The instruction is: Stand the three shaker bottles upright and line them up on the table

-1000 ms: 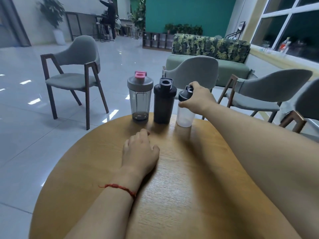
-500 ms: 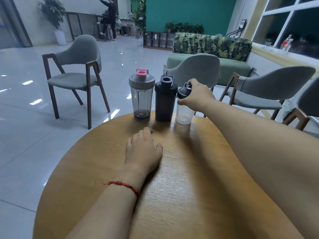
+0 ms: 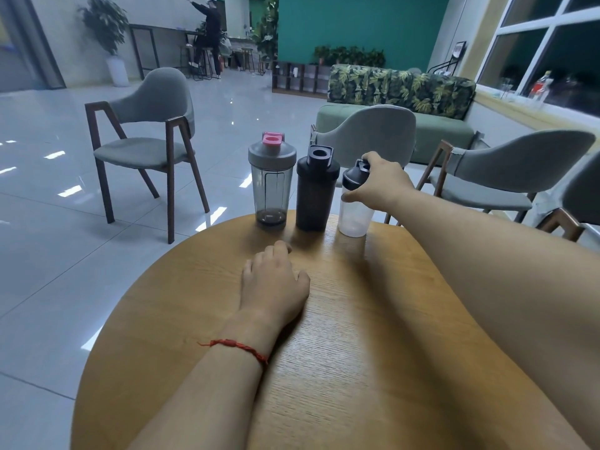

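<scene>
Three shaker bottles stand upright in a row at the far edge of the round wooden table (image 3: 373, 336). On the left is a smoky clear bottle with a grey lid and pink cap (image 3: 272, 181). The all-black bottle (image 3: 315, 190) is in the middle. On the right stands a clear bottle with a black lid (image 3: 353, 212). My right hand (image 3: 381, 183) wraps around the top of that clear bottle, covering part of its lid. My left hand (image 3: 274, 284) lies flat on the table, palm down, fingers loosely together, a short way in front of the bottles.
Grey chairs with dark wooden legs stand around the table: one at far left (image 3: 146, 138), one behind the bottles (image 3: 370, 134), one at right (image 3: 506, 170). A green sofa (image 3: 406, 102) sits further back. A person is in the far background.
The view shifted slightly. My right hand stays on the clear bottle's lid, with the bottle moved a touch to the right of the black one. My left hand has not moved.
</scene>
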`<state>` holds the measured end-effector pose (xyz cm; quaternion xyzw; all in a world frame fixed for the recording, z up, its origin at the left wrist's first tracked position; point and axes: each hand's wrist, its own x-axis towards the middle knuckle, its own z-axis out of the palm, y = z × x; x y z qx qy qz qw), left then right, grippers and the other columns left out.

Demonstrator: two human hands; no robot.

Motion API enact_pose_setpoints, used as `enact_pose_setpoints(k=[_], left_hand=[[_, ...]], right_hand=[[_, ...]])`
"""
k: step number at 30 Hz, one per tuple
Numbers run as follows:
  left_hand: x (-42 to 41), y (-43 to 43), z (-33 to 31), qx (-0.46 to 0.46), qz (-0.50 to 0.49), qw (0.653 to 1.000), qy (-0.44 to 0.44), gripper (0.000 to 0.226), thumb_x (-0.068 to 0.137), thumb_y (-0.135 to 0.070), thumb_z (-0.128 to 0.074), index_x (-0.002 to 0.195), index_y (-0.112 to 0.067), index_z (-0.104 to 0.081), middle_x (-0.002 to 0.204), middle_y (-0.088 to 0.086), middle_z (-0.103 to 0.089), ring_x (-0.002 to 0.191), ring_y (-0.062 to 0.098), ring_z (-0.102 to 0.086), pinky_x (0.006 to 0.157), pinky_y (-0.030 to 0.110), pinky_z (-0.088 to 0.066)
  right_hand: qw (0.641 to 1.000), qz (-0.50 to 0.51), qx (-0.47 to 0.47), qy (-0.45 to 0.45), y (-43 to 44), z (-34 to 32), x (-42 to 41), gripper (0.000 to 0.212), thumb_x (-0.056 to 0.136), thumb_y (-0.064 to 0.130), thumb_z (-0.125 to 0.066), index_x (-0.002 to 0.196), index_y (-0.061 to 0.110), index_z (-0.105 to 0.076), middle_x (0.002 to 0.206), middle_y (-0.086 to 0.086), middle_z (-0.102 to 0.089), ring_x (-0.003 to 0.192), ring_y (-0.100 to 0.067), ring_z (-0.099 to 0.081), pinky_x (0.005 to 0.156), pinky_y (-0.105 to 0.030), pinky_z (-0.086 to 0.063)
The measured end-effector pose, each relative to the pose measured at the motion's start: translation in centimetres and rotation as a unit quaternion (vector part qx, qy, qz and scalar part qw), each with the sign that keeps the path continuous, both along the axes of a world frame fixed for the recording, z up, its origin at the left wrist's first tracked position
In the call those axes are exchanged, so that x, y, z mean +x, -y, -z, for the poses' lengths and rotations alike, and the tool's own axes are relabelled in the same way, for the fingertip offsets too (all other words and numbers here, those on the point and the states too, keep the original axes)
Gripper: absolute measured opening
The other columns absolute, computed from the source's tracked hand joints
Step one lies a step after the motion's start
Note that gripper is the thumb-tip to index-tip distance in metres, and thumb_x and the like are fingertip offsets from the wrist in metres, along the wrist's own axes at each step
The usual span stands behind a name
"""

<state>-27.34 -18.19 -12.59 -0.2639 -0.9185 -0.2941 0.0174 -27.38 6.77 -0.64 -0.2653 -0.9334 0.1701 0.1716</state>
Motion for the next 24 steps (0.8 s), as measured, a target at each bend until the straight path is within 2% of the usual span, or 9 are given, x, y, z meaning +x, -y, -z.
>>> enact_pose_setpoints(k=[5,12,15,18,20,24], left_hand=[[0.0,-0.1,0.0,-0.001,0.000,1.000,-0.006,0.051,0.093,-0.039,-0.057,0.140,-0.021,-0.052,0.132,0.000,-0.062,0.126,0.023,-0.054,0.116,0.046,-0.038],[0.0,0.0,0.1,0.000,-0.002,1.000,-0.009,0.052,0.092,-0.039,-0.057,0.140,-0.020,-0.052,0.132,0.001,-0.062,0.126,0.024,-0.054,0.115,0.046,-0.037],[0.1,0.0,0.0,-0.002,-0.002,1.000,-0.006,0.052,0.092,-0.039,-0.058,0.140,-0.020,-0.051,0.132,0.001,-0.062,0.126,0.024,-0.054,0.115,0.046,-0.036],[-0.1,0.1,-0.1,-0.005,0.001,1.000,-0.002,0.053,0.092,-0.039,-0.058,0.141,-0.020,-0.051,0.133,0.002,-0.062,0.127,0.025,-0.054,0.115,0.047,-0.037],[0.1,0.0,-0.4,-0.004,0.007,1.000,0.004,0.053,0.092,-0.038,-0.056,0.141,-0.019,-0.051,0.133,0.002,-0.062,0.127,0.025,-0.054,0.114,0.047,-0.038],[0.4,0.2,-0.8,-0.004,0.025,1.000,0.002,0.045,0.094,-0.036,-0.054,0.137,-0.023,-0.056,0.131,0.002,-0.063,0.124,0.025,-0.054,0.111,0.045,-0.040]], right_hand=[[1.000,-0.003,-0.005,0.003,0.1,-0.1,0.1,0.087,0.073,0.043,-0.095,0.144,0.022,-0.050,0.126,-0.011,-0.069,0.107,-0.035,-0.064,0.087,-0.042,-0.059],[1.000,-0.002,-0.002,0.007,-0.1,-0.1,-0.4,0.087,0.073,0.044,-0.096,0.144,0.022,-0.048,0.128,-0.012,-0.067,0.106,-0.036,-0.062,0.085,-0.042,-0.058],[1.000,-0.006,-0.006,0.001,-0.4,0.0,-0.5,0.110,0.071,0.052,-0.095,0.160,0.024,-0.035,0.148,-0.013,-0.057,0.124,-0.037,-0.059,0.091,-0.042,-0.053],[1.000,-0.006,-0.015,-0.025,0.0,-0.4,0.3,0.133,0.066,0.066,-0.092,0.169,0.027,-0.018,0.172,-0.010,-0.027,0.147,-0.035,-0.045,0.109,-0.047,-0.048],[0.999,-0.013,-0.010,-0.039,-0.2,-1.0,1.4,0.134,0.065,0.069,-0.090,0.170,0.027,-0.017,0.175,-0.006,-0.019,0.154,-0.036,-0.036,0.118,-0.051,-0.041],[0.999,-0.038,0.016,-0.024,0.9,-2.1,5.6,0.129,0.067,0.069,-0.088,0.169,0.028,-0.021,0.175,-0.003,-0.021,0.157,-0.035,-0.031,0.122,-0.054,-0.037]])
